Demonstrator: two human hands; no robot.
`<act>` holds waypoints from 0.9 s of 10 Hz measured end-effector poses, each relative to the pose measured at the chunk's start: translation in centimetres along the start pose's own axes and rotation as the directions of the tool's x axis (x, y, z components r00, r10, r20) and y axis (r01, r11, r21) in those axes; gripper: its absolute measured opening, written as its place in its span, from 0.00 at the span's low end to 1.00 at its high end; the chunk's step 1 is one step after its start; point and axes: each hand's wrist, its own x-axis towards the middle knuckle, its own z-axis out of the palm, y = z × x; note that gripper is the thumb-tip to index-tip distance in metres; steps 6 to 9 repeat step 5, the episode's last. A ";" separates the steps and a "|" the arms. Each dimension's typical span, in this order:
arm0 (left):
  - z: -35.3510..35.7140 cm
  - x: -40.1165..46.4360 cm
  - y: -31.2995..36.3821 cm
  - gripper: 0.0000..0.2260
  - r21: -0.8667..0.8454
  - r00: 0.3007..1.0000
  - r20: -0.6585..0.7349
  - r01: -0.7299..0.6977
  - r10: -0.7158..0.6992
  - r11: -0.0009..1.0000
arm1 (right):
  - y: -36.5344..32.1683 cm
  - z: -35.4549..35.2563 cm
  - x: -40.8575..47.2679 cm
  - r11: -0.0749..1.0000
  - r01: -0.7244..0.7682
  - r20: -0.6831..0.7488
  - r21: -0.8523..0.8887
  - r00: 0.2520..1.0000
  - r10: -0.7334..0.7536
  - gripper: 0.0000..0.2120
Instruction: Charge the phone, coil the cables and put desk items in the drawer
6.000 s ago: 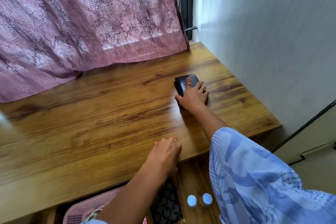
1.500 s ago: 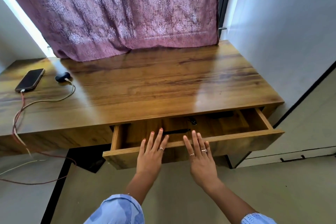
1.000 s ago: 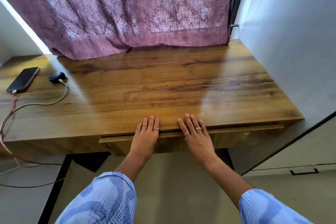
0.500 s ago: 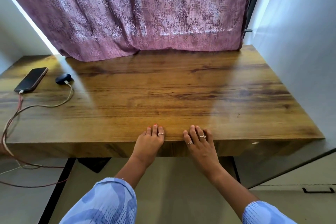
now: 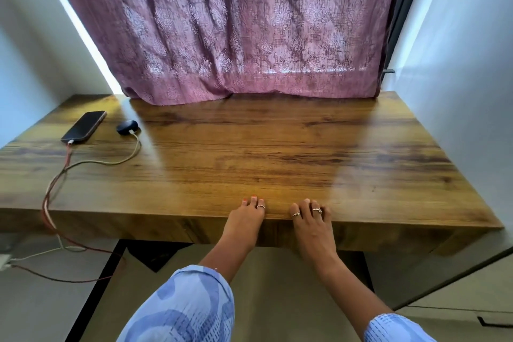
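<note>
Drawer front (image 5: 277, 233) flush, contents hidden. Left hand (image 5: 244, 221) and right hand (image 5: 312, 223) press it, fingers straight, holding nothing. Phone (image 5: 83, 126) on tabletop (image 5: 277, 153), cable (image 5: 66, 158) plugged in.

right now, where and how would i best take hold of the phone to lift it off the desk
Take the phone by its two long edges, near the far end, coming from above. It lies flat and screen-up on the desk, so only its thin sides offer a grip. A red cable is plugged into its near end, so holding the far half probably avoids tugging the plug.
</note>
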 end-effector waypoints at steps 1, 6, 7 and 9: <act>-0.1 -0.4 -0.7 0.35 -0.043 1.000 0.014 -0.021 0.021 0.999 | -0.3 -1.0 0.0 0.999 0.039 0.047 0.003 0.998 -0.039 0.31; -5.6 0.3 -4.6 0.32 0.043 0.965 0.226 -0.149 0.136 0.988 | -2.2 -8.8 4.0 0.996 -0.030 0.420 0.085 0.908 -0.008 0.25; -5.6 0.3 -4.6 0.32 0.043 0.965 0.226 -0.149 0.136 0.988 | -2.2 -8.8 4.0 0.996 -0.030 0.420 0.085 0.908 -0.008 0.25; -5.6 0.3 -4.6 0.32 0.043 0.965 0.226 -0.149 0.136 0.988 | -2.2 -8.8 4.0 0.996 -0.030 0.420 0.085 0.908 -0.008 0.25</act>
